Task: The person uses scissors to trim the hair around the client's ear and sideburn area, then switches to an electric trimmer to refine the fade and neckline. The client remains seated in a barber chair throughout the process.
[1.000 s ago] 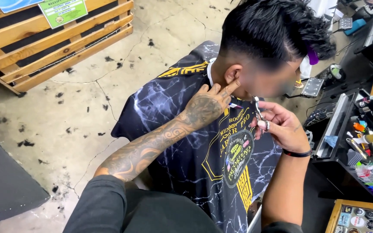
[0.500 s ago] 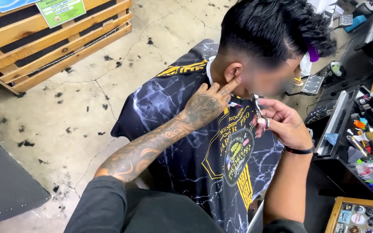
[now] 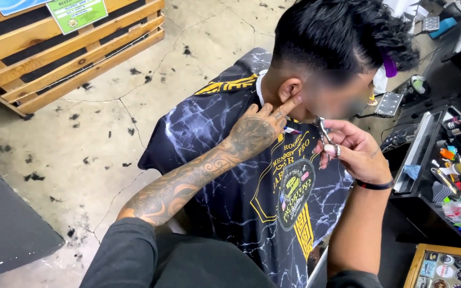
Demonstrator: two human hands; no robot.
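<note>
Beside the seated person's ear: left hand, tattooed, index finger extended against the cheek just below the ear, other fingers curled. Right hand, closed around slim silver scissors, blades raised at the jawline. Dark curly hair, sides already faded short; detailing near the face is judged unfinished. Black marbled barber cape with gold trim, draped over the seated person. Cut clippings, scattered on the concrete floor. Cluttered black tool table, at right.

Tattooed left forearm; black wristband
</note>
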